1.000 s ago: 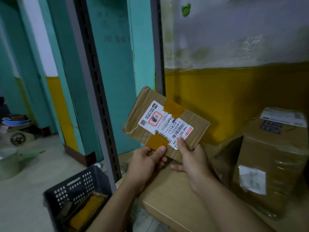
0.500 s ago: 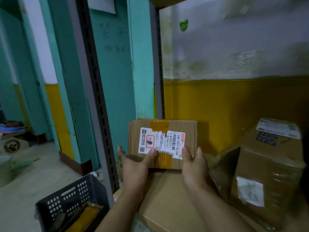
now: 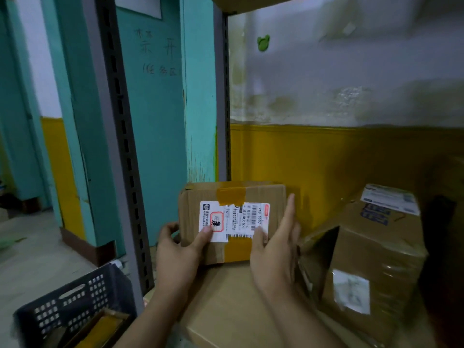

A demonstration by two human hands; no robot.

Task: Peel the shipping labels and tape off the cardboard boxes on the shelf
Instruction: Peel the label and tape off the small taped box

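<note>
Barely started: gripping the box [image 3: 191,217] upright on the shelf [image 3: 226,305] with the left hand [image 3: 178,257], bracing it with a flat-fingered right hand [image 3: 276,254], label [image 3: 241,219] and tape [image 3: 231,195] unpeeled, bigger box [image 3: 376,257] untouched.

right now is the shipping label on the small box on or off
On. The shipping label lies flat on the small box, orange tape across its top edge, no visible corner lifted.

cam: head-worn, one wide-angle view | faces: forward and slightly down into the shelf bay | range: close behind the grip of left hand [image 3: 179,257] and right hand [image 3: 275,254] on the small box [image 3: 233,194] | framing: grip low centre | right of grip soft, possibly motion blur
</note>
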